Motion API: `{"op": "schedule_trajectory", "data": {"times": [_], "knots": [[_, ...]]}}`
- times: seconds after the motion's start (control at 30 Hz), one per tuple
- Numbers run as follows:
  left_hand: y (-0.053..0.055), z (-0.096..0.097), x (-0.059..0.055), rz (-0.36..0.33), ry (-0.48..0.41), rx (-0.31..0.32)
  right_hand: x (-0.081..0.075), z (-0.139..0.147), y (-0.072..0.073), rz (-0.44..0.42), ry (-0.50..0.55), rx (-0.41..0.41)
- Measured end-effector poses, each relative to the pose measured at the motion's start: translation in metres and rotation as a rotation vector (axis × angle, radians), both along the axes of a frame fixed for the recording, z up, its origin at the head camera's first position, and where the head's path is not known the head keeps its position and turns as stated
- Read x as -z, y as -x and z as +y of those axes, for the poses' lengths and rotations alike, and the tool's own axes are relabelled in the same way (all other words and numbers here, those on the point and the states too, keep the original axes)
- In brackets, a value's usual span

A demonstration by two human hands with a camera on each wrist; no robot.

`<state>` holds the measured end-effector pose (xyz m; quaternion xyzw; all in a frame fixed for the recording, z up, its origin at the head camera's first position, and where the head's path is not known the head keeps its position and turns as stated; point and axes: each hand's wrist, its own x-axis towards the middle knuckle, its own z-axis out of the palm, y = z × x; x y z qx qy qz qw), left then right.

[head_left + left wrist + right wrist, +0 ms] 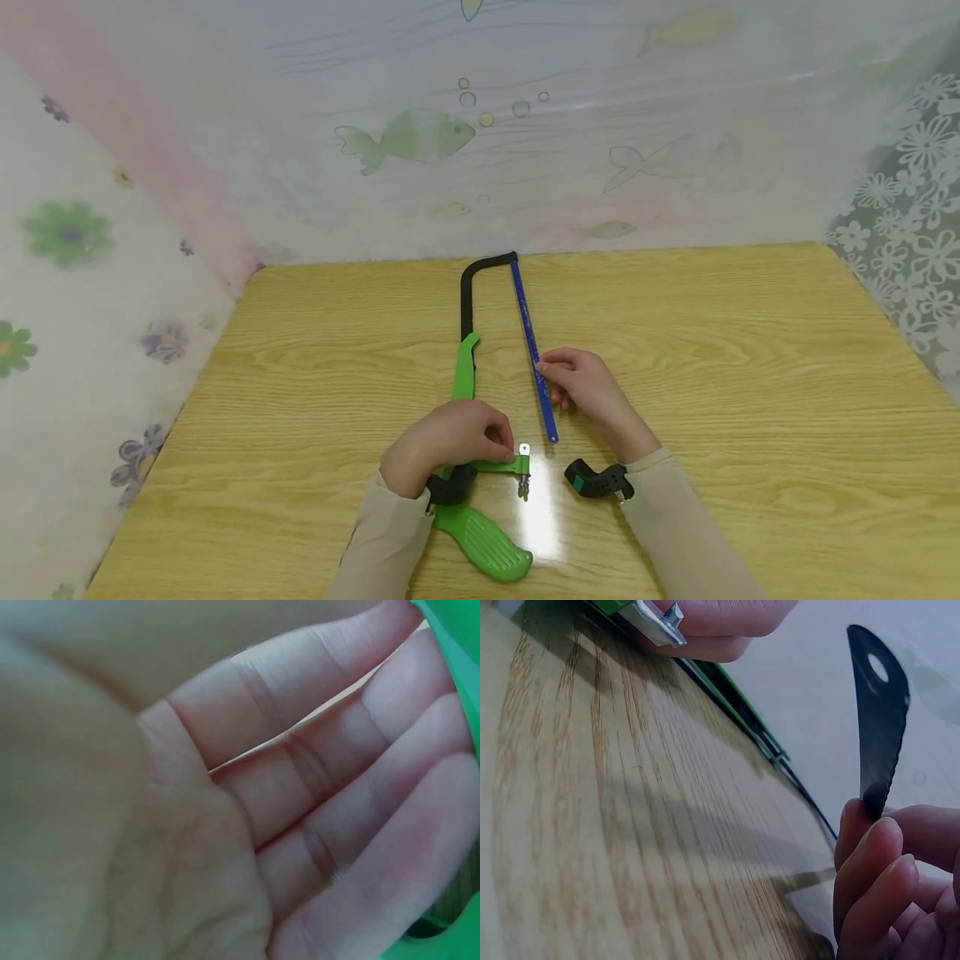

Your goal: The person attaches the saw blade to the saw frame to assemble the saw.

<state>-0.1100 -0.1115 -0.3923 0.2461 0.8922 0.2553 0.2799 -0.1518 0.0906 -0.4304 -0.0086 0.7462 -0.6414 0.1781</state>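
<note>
A hacksaw frame lies on the table, with a black front tube, a green body and a green handle. Its blue blade meets the tube's far tip. The blade's near end, with a hole, stands apart from the metal blade holder on the green rear arm. My right hand pinches the blade past its middle; in the right wrist view the blade looks dark and toothed. My left hand grips the green frame by the rear arm, fingertips against green plastic.
The wood-grain table spreads out to both sides. Behind it is a wall sheet with fish drawings; flowered coverings stand at the left and right. A black wrist camera sits on each wrist.
</note>
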Motion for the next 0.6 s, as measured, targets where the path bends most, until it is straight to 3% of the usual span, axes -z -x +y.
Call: {"op": "schedule_trajectory", "data": {"times": [0.6], "knots": [[-0.0016,0.0006,-0.0025,0.007,-0.005,-0.004,-0.0044,0.0002,-0.0027,-0.022,-0.017,0.030]]}}
